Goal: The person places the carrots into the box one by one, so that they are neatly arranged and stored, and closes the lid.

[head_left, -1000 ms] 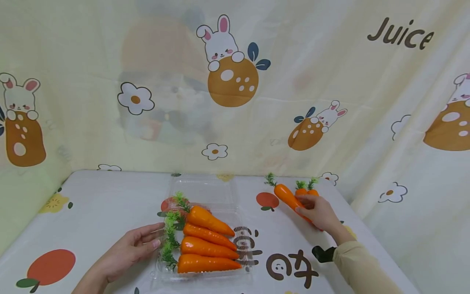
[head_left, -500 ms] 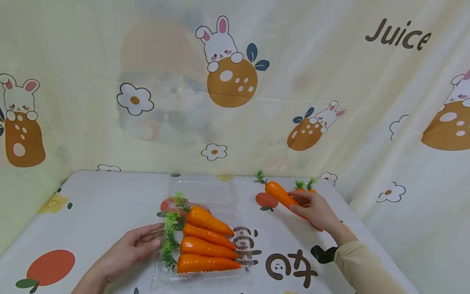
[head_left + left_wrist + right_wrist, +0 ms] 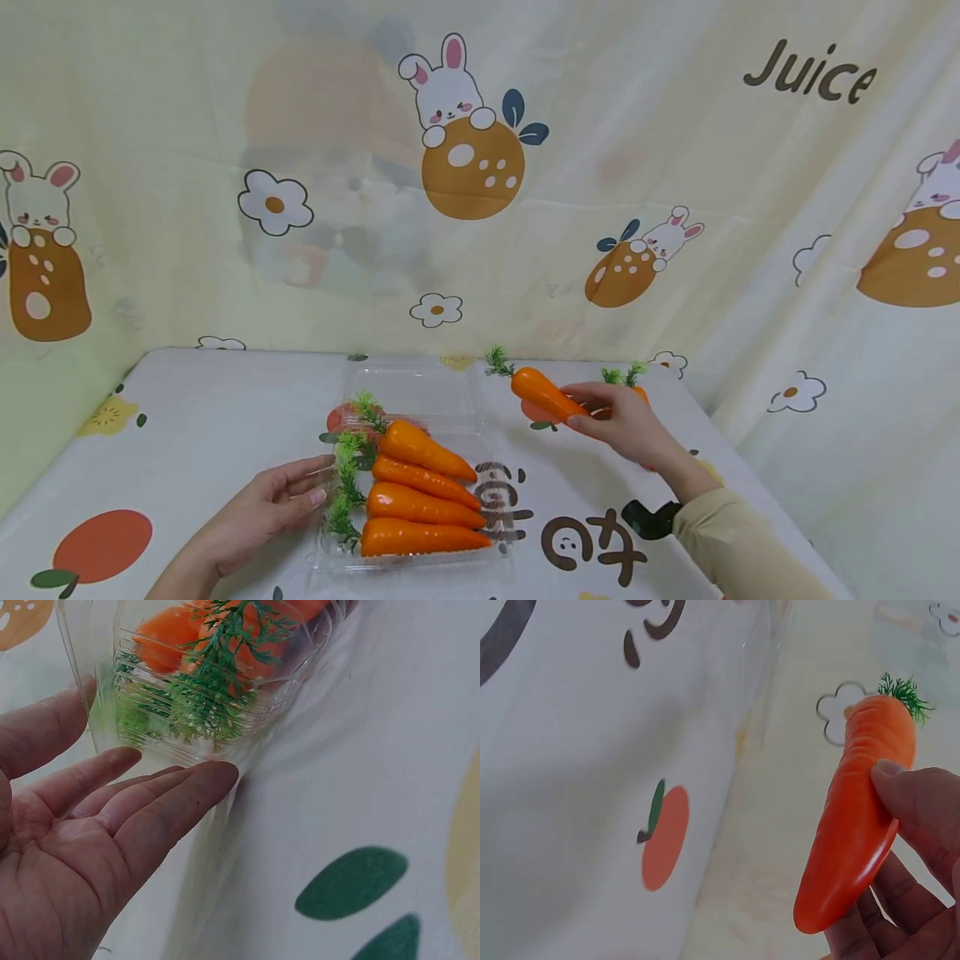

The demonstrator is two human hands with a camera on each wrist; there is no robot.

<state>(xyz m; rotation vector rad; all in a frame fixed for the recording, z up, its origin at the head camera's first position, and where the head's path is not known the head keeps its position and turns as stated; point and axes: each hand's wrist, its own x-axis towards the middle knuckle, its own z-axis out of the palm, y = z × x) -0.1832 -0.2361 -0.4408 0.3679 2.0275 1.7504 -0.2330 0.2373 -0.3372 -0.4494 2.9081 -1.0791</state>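
In the head view, a clear plastic box (image 3: 412, 567) holds several orange toy carrots (image 3: 427, 535) side by side, green tops to the left. My left hand (image 3: 266, 512) rests at its left side. In the left wrist view, that hand's extended fingers (image 3: 176, 802) lie right at the ribbed plastic wall. My right hand (image 3: 626, 427) holds another carrot (image 3: 542, 392) above the cloth, thumb on one side and fingers on the other. In the right wrist view, this carrot (image 3: 859, 802) is gripped mid-body, leafy end pointing away.
The box's clear lid (image 3: 408, 392) lies folded back behind it. More carrots (image 3: 640, 393) lie at the back right, partly hidden behind my right hand. A printed curtain (image 3: 345, 317) hangs along the table's back edge. Something black (image 3: 651, 518) sits at my right wrist.
My right hand has lifted the carrot away from the others at the right and carried it left toward the box. My left hand has stayed in place.
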